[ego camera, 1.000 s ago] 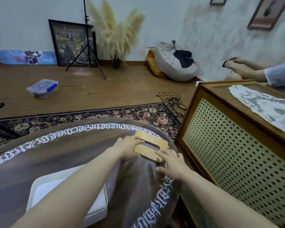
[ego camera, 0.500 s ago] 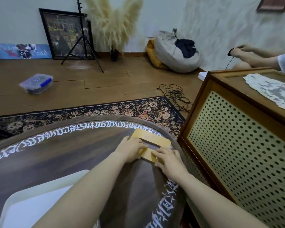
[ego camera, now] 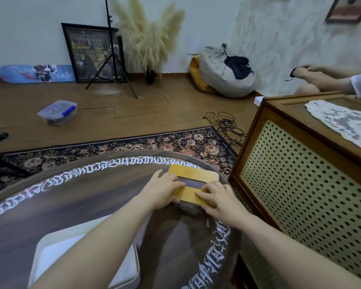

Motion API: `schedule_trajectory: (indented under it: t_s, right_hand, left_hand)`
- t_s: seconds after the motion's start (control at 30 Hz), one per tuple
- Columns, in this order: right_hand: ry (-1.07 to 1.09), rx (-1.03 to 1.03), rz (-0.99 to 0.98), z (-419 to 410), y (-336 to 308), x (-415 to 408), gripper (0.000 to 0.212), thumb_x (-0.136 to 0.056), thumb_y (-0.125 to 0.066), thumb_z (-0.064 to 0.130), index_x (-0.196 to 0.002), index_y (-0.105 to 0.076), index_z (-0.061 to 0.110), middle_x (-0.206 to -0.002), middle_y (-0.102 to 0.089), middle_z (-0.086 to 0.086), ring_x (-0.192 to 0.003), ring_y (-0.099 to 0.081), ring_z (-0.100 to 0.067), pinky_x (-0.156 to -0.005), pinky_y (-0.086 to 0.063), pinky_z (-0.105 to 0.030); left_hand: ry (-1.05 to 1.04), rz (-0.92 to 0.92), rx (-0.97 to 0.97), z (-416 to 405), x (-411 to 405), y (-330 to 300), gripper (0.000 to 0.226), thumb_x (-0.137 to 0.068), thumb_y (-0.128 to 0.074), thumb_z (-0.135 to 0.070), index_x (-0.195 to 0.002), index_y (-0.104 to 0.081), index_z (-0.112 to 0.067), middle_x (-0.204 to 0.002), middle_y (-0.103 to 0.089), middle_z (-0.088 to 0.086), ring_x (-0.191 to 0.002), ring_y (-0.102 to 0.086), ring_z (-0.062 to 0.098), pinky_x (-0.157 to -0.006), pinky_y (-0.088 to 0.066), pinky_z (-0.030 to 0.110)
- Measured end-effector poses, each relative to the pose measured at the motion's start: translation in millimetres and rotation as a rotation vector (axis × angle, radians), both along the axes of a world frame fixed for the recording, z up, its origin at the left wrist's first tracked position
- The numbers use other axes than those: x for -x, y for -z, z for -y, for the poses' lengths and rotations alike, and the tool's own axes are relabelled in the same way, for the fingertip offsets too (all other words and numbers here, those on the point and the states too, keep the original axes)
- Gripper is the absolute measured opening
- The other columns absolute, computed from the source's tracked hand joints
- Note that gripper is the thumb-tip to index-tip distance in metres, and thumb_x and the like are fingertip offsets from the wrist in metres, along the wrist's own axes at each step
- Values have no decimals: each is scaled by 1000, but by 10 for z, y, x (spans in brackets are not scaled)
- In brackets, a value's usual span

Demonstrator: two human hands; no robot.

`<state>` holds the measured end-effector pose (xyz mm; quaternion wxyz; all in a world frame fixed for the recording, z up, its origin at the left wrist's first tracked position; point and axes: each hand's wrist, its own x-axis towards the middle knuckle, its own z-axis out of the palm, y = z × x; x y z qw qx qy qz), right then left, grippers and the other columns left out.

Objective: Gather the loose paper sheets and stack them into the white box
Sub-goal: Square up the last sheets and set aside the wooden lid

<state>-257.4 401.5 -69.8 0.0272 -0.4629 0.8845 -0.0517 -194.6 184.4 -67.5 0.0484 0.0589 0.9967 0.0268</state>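
Head view: both hands' grip lies flat-fingered on yellow sheets (ego camera: 193, 177); white box (ego camera: 131, 274) holds white paper.

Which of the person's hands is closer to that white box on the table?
The left. The left hand rests on the yellow sheets beyond the white box, its forearm crossing over it. The right hand sits farther right, toward the table edge.

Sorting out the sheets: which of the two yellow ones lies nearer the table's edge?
The far yellow sheet, beyond the dark gap; the near yellow sheet lies under both hands' fingers.
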Motion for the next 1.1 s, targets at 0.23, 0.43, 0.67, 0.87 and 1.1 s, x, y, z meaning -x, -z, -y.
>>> schedule_trajectory:
  t_s: [0.23,0.43,0.67,0.87,1.1]
  right_hand:
    - [-119,93,-37,172,-387,-289,45,-93,-51,35,-138,-49,32,-128,-46,7,-123,-32,-9,-99,-28,-37]
    - [-241,169,-57,433,-565,-674,44,-91,-53,38,-134,-54,29,-123,-51,5,-117,-35,-11,-90,-31,-35]
    - [-390,214,-15,748,-724,-1276,57,-86,-31,51,-131,-57,29,-118,-53,5,-111,-36,-10,-85,-32,-33]
    - [-505,172,3,861,-703,-1669,53,-88,-35,49,-131,-56,29,-118,-53,3,-110,-35,-10,-86,-30,-30]
    - [-569,131,-22,814,-618,-1898,45,-90,-40,42,-127,-59,26,-113,-56,1,-107,-37,-12,-83,-40,-34]
  left_hand:
    - [-70,-139,-138,279,-597,-305,60,-89,-57,-48,-144,-36,-38,-143,-39,-12,-144,-16,7,-117,3,41]
    - [-67,-264,-151,518,-1246,-573,54,-88,-61,-43,-139,-45,-35,-126,-47,-9,-131,-34,7,-118,-2,44]
    - [-87,-430,-120,787,-2159,-615,51,-82,-68,-42,-131,-57,-28,-114,-55,-5,-120,-37,6,-114,-16,55]
    - [-181,-468,-108,770,-2767,-462,57,-80,-44,-60,-124,-62,-29,-110,-59,-7,-116,-41,6,-106,-28,55]
    - [-272,-442,-125,605,-3053,-212,60,-78,-42,-62,-121,-64,-26,-110,-61,-5,-116,-38,6,-105,-31,54]
